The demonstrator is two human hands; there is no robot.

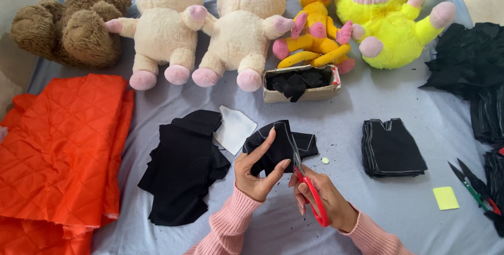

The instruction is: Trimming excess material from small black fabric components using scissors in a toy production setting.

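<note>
The person's left hand [257,173] pinches a small black fabric piece [278,147] between thumb and raised forefinger, holding it just above the grey table cover [346,129], while the right hand [323,194] is closed round the red handles of a pair of scissors [307,184], whose blades point up and away from the body into the cloth. The piece lies directly ahead of both hands, its longer side running left to right across the blades, so the cut line stands roughly crosswise to it; the left hand is the nearer, already on the cloth, and the right meets it only through the blades. Taking that black piece as the mark: just to its left sits a white paper pattern [234,129], and further left a loose heap of black cloth [181,168], then a folded orange quilted fabric [63,150] well off at the table's edge. Behind the piece stands a small cardboard box [273,95] of black scraps, and beyond that a row of plush toys [241,29]. To its right lies a neat stack of cut black pieces [391,147], and further right a yellow note [445,198] and small thread snips [472,188].
</note>
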